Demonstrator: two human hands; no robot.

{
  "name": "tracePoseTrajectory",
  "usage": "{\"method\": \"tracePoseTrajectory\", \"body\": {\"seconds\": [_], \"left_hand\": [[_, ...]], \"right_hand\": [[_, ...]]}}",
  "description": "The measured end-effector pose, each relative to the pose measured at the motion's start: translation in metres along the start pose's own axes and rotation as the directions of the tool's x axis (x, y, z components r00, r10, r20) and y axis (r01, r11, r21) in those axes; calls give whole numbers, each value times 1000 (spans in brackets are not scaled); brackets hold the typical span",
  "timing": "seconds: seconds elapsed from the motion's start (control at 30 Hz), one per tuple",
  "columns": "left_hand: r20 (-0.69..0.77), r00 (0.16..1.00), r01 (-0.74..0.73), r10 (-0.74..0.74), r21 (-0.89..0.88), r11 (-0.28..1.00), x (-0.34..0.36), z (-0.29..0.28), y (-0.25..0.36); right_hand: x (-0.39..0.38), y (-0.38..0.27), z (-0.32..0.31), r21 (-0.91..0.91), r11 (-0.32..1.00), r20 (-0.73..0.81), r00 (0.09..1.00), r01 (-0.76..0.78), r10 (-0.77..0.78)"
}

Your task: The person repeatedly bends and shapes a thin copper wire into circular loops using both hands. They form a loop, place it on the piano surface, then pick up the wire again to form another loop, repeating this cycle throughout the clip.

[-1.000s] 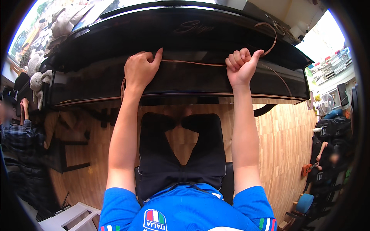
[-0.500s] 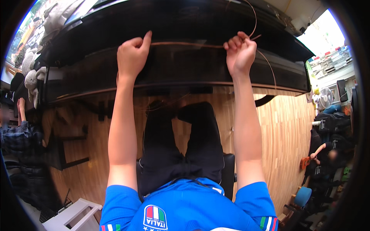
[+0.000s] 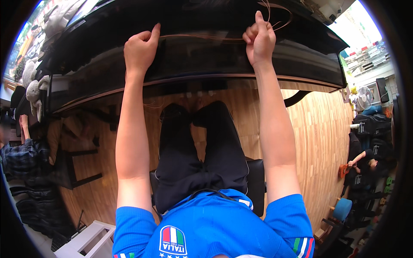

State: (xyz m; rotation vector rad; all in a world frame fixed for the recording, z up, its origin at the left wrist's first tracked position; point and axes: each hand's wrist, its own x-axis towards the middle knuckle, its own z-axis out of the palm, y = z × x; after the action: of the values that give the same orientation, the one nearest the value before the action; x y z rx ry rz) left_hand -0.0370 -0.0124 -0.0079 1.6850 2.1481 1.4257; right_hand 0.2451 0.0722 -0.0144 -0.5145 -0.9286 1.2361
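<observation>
My left hand [image 3: 140,49] is closed on a thin copper-coloured cord [image 3: 200,37], with the thumb pointing up. My right hand [image 3: 260,38] grips the same cord with curled fingers and a raised thumb. The cord runs nearly straight between my hands. Loose loops curl up beyond my right hand, and fine strands hang below my left hand. Both hands are in front of the glossy black body of a piano [image 3: 200,58], with my forearms stretched forward from my lap.
A grey plush toy [image 3: 34,92] hangs at the piano's left end. A person [image 3: 19,152] is at the far left, another [image 3: 365,159] with a small orange guitar [image 3: 343,171] at the right. A fan [image 3: 364,98], a blue stool [image 3: 342,210] and a white stool [image 3: 86,241] stand around.
Both my hands have moved higher in the picture, farther forward, with the cord between them. The loops by my right hand have shifted upward and changed shape.
</observation>
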Motion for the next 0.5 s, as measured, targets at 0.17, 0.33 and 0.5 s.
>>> {"method": "tracePoseTrajectory", "body": {"seconds": [0.17, 0.33, 0.5], "left_hand": [[-41, 998, -43, 43, 1, 999, 3, 0, 1], [-24, 1000, -11, 11, 33, 999, 3, 0, 0], [-24, 1000, 5, -5, 29, 1000, 2, -3, 1]], "right_hand": [[-4, -8, 7, 132, 988, -50, 995, -78, 85], [-3, -10, 2, 271, 959, -30, 995, -82, 94], [0, -10, 4, 193, 975, -62, 990, -109, 123]]}}
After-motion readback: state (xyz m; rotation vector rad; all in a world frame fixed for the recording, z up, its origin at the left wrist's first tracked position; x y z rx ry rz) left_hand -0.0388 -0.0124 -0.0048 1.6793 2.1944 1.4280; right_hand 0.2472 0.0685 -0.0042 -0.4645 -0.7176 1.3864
